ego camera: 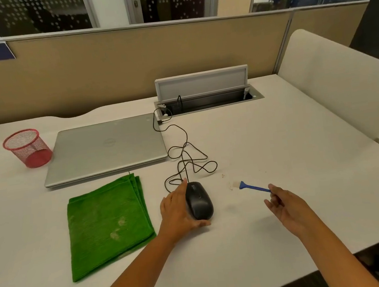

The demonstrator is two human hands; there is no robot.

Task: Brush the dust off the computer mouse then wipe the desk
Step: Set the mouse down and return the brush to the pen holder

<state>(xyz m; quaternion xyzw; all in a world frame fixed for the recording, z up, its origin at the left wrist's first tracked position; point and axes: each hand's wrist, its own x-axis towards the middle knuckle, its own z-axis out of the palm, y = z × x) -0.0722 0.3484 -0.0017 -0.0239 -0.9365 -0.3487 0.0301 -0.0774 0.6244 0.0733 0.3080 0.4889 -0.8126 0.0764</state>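
My left hand lies flat on the desk against the left side of the black computer mouse, fingers straight along it and the thumb tucked at its near end, so it steadies the mouse rather than grips it. My right hand hovers to the right, fingertips pinching the end of the blue brush, whose pale bristles point left toward the mouse and sit just over the desk near a few brown crumbs. The mouse cable loops away toward the open cable box. Just left of my left hand lies the folded green cloth, with a closed silver laptop beyond it and a red mesh cup further left.
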